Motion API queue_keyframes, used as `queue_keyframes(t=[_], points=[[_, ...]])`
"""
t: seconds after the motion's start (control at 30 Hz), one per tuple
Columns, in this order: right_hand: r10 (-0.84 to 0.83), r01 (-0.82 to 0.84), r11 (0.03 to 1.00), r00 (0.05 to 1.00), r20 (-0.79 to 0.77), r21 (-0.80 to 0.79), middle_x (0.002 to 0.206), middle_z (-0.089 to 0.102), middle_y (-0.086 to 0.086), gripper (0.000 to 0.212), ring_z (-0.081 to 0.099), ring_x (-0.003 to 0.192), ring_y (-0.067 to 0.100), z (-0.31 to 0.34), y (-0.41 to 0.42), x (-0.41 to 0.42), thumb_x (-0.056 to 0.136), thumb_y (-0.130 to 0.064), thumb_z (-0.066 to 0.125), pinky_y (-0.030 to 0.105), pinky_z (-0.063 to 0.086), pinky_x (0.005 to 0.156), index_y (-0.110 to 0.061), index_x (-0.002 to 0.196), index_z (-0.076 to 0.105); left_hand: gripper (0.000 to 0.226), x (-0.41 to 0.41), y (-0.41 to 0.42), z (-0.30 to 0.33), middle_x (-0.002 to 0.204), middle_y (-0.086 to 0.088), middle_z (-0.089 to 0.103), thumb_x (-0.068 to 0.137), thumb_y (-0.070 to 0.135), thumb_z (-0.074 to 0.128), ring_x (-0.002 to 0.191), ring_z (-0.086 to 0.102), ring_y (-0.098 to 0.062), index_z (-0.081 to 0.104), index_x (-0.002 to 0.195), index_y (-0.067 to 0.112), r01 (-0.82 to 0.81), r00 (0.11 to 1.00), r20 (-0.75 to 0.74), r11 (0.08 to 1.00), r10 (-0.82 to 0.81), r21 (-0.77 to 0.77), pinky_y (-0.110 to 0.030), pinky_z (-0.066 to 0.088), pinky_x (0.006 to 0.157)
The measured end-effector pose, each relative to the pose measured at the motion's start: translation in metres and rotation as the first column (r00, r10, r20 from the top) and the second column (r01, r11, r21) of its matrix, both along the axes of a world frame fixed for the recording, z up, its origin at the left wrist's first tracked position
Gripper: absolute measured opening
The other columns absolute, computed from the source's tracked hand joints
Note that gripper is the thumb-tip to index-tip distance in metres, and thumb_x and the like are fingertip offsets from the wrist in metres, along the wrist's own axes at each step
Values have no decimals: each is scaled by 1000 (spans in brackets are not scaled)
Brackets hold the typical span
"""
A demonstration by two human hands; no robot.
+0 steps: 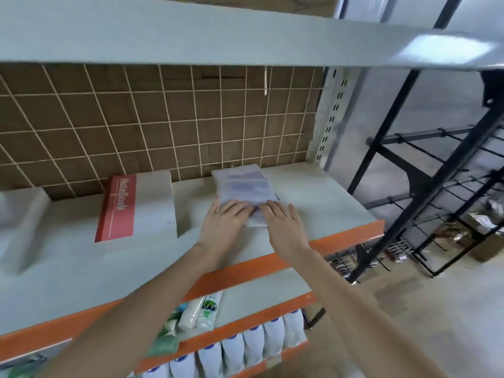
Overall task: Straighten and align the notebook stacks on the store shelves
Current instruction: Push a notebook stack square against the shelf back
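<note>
Both my hands squaring the wrapped stack near the right end of the shelf.

My left hand (226, 222) and right hand (283, 222) lie flat, fingers straight, pressing the near edge of the wrapped stack (245, 186), which sits towards the shelf's (313, 192) right end and reaches back to the wire grid (163, 118). It looks slightly skewed to the orange front edge, so I judge this one half done. The red stack (136, 205) mid-shelf also lies at an angle and seems untouched; a blurred pale block (19, 214) at the left end I can't make out. On the lower shelves stand white packs (261, 345) and tubes (201, 309), not my job.
</note>
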State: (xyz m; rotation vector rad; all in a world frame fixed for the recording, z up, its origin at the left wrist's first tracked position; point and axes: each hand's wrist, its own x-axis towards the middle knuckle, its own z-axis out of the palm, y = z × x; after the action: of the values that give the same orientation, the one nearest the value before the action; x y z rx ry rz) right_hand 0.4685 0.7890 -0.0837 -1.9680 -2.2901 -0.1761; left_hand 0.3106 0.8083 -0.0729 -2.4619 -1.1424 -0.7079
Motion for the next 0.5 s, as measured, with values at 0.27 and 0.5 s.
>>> queue_keyframes(t=[0.27, 0.5], points=[[184, -196, 951, 980, -72, -240, 160, -4, 0, 69, -6, 147, 13, -7, 49, 60, 95, 1, 37, 43, -2, 117, -15, 152, 1, 62, 31, 13, -29, 157, 5, 6, 98, 35, 38, 143, 7, -9, 5, 150, 29, -367, 916, -313, 840, 251, -400, -35, 3, 115], [214, -291, 904, 942, -257, -313, 160, -7, -5, 75, -7, 146, 8, -8, 72, 65, 95, -41, 49, 43, -4, 116, -23, 152, 5, 54, 25, 6, -30, 157, 1, 3, 99, 45, 28, 144, 4, -11, 9, 149, 35, -478, 878, -262, 725, 399, -496, -36, 3, 116]])
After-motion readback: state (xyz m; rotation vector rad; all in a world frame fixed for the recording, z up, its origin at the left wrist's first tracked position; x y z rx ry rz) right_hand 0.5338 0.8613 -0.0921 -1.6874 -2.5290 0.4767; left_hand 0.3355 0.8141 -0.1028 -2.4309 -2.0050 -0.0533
